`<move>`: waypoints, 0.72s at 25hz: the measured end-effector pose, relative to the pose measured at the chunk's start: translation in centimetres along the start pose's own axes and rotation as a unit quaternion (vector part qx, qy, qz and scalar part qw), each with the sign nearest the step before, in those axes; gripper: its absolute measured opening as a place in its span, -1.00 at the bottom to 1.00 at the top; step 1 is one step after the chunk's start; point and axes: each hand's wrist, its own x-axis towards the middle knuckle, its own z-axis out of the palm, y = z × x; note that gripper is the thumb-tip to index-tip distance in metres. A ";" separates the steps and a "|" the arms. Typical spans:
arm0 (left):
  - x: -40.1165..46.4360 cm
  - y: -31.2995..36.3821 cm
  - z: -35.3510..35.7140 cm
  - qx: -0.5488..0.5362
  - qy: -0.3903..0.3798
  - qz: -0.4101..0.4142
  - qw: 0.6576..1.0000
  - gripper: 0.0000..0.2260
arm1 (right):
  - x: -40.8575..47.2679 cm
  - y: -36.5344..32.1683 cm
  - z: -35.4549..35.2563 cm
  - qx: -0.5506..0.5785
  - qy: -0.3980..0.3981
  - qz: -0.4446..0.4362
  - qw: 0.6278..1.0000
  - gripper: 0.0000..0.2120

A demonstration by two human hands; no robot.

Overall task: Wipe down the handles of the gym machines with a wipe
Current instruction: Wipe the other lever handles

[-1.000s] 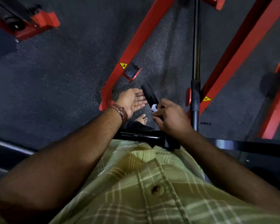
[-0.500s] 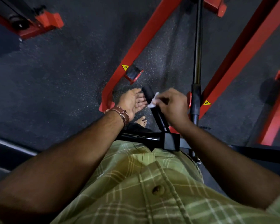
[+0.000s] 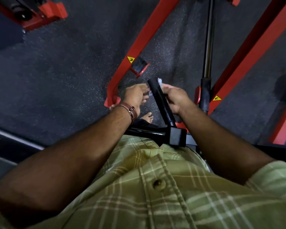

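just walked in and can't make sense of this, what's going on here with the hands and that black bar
A person in a green plaid shirt is wiping a gym machine's black handle. The right hand holds a white wipe against the handle near its top end. The left hand, with a brown wrist strap, has its fingers at the handle's other side, where a bit of white also shows. Red frame bars stand on the dark floor beyond.

Handle (image 3: pixel 160 100): black cylindrical bar with a matte sleeve, tilted, rising from a black block joint near the torso toward its free end, above the floor | Wipe (image 3: pixel 160 80): small white crumpled piece, pressed against the handle's upper right side near the free end, mostly hidden, a bit showing left of the bar
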 end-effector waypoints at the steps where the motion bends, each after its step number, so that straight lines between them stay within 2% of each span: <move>1: 0.1 0.1 -0.3 0.004 0.020 0.015 1.000 -0.87 | 0.3 0.1 0.0 0.043 -0.040 0.045 0.997 -0.79; 3: 0.5 0.4 -0.7 0.003 0.035 0.023 0.999 -0.83 | -0.8 1.9 -2.0 0.071 -0.090 0.108 0.988 -0.81; 6: 0.7 1.0 -0.9 -0.017 0.035 0.004 0.999 -0.77 | -3.5 3.5 -4.6 0.029 -0.165 0.119 0.979 -0.73; 7: 0.7 1.0 -0.7 -0.023 0.033 -0.002 0.999 -0.75 | -2.9 3.0 -4.3 0.014 -0.161 0.118 0.980 -0.73; 10: 0.4 0.5 -0.2 -0.034 0.025 -0.035 0.999 -0.73 | -0.4 0.5 -1.2 0.021 -0.073 0.066 0.995 -0.79; 12: 0.3 0.1 -0.2 -0.050 0.019 -0.060 0.997 -0.73 | -0.7 0.4 -0.6 -0.031 0.016 -0.031 0.999 -0.86; 13: 0.3 0.1 -0.2 -0.061 0.009 -0.072 0.996 -0.73 | -1.8 0.7 -1.1 -0.086 0.054 -0.104 0.989 -0.87; 14: 0.1 0.2 0.1 -0.070 -0.004 -0.080 0.994 -0.74 | -3.1 1.1 -2.0 -0.167 0.070 -0.192 0.965 -0.89; 15: -0.1 0.3 0.3 -0.080 -0.016 -0.084 0.993 -0.73 | -4.4 1.3 -2.6 -0.273 0.069 -0.271 0.920 -0.93; 17: -0.3 0.6 0.8 -0.090 -0.017 -0.085 0.992 -0.74 | -4.9 1.1 -2.3 -0.455 0.060 -0.393 0.797 -0.90; 18: -0.2 0.6 1.2 -0.091 -0.008 -0.082 0.992 -0.79 | -4.3 0.5 -1.2 -0.522 0.052 -0.424 0.738 -0.86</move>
